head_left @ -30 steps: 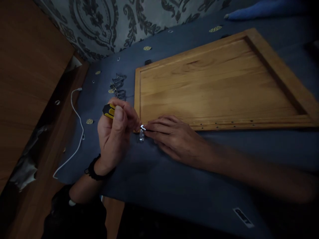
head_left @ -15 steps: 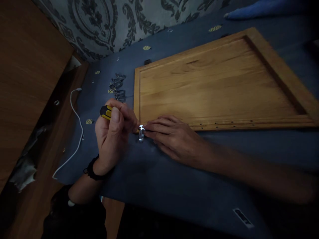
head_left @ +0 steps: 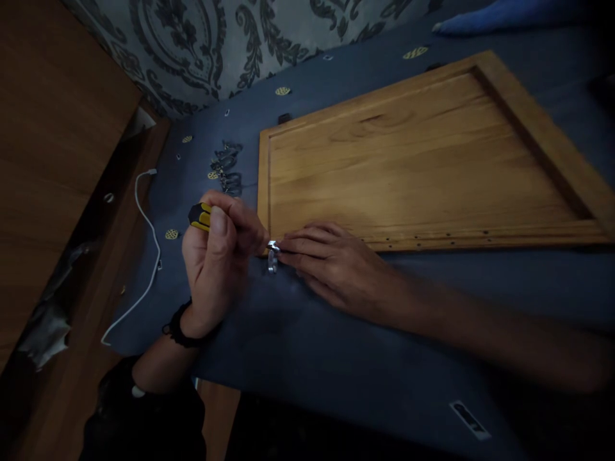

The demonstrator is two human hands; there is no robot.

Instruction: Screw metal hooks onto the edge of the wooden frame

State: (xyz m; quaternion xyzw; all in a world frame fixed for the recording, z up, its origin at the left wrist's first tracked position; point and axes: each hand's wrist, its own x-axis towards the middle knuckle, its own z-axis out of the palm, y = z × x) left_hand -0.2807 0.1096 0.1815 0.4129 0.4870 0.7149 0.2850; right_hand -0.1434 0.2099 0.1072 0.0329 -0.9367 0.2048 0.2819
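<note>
My left hand (head_left: pixel 218 250) is closed around a screwdriver (head_left: pixel 200 216) with a black and yellow handle. The shaft is hidden by my fingers, which end at a small shiny metal hook (head_left: pixel 273 257). That hook lies on the near left corner of a framed wooden panel (head_left: pixel 394 173), its curved part jutting over the near edge. From the other side my right hand (head_left: pixel 339 262) rests on the panel's edge, fingers together, with the fingertips holding against the hook. Its thumb is hidden.
Several metal hooks (head_left: pixel 227 168) lie in a pile left of the panel. Small dark holes (head_left: pixel 418 241) dot the panel's near rim. A white cable (head_left: pixel 152 234) runs along the left edge of the blue cloth (head_left: pixel 336 365). Patterned wallpaper (head_left: pixel 202 45) rises behind.
The screwdriver handle has tipped slightly left and turned a little in my left hand. My right hand and the panel stay nearly where they were.
</note>
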